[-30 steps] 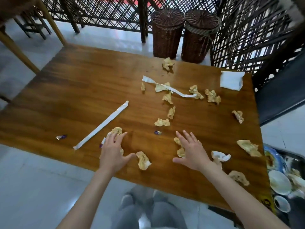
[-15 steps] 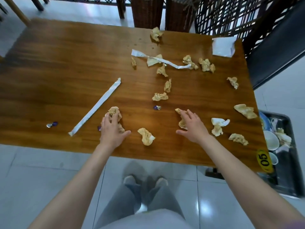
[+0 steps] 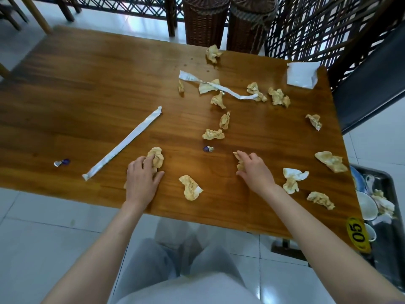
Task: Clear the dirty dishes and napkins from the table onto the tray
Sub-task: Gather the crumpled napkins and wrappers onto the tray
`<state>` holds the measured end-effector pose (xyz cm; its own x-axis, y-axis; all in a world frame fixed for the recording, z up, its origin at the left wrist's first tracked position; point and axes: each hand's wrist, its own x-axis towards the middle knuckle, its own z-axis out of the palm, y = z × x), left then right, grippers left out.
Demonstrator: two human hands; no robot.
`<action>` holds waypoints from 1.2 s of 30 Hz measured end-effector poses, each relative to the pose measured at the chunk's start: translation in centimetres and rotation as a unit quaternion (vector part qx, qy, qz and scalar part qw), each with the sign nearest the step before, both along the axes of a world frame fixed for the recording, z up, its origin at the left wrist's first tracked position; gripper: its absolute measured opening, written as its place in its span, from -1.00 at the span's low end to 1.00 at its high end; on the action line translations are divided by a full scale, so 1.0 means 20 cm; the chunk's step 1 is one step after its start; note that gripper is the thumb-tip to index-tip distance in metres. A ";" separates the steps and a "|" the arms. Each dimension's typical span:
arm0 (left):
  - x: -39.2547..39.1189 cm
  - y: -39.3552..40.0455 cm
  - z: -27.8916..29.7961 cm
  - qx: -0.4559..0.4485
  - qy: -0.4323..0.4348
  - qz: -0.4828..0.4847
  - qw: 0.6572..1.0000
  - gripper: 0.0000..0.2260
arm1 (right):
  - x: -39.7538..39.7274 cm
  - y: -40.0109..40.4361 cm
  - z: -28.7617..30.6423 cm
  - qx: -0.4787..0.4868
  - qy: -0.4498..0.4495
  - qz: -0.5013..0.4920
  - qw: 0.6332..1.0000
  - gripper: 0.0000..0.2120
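Near the desk's (image 3: 87, 88) front edge, left hand (image 3: 140, 181) fingers curl on a crumpled napkin (image 3: 156, 157); right hand (image 3: 254, 170) fingers clutch another napkin (image 3: 238, 165). More napkins lie between them and the tray (image 3: 392, 216) beyond the right edge.

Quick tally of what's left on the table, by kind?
Crumpled napkins: about 15, some partly hidden
Long paper strips: 2
Small purple wrappers: 2
Flat white napkin: 1
Total: about 20
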<state>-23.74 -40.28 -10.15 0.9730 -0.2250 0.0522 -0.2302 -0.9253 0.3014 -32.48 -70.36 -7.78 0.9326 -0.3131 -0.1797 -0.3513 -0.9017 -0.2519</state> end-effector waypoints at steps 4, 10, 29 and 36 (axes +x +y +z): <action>-0.04 -0.03 0.01 -0.034 -0.028 -0.009 0.999 -0.75 | 0.01 0.00 0.02 0.006 -0.008 0.005 1.000 -0.60; -0.04 -0.04 0.03 -0.049 -0.009 -0.036 0.998 -0.83 | 0.00 0.02 0.07 0.008 -0.026 0.020 0.999 -0.66; -0.16 0.00 0.08 -0.030 0.040 0.012 0.999 -0.77 | -0.01 0.12 0.18 0.025 -0.005 0.043 0.999 -0.65; -0.11 -0.02 0.09 -0.044 0.050 0.016 0.998 -0.80 | 0.00 0.15 0.20 0.053 -0.019 0.048 0.997 -0.67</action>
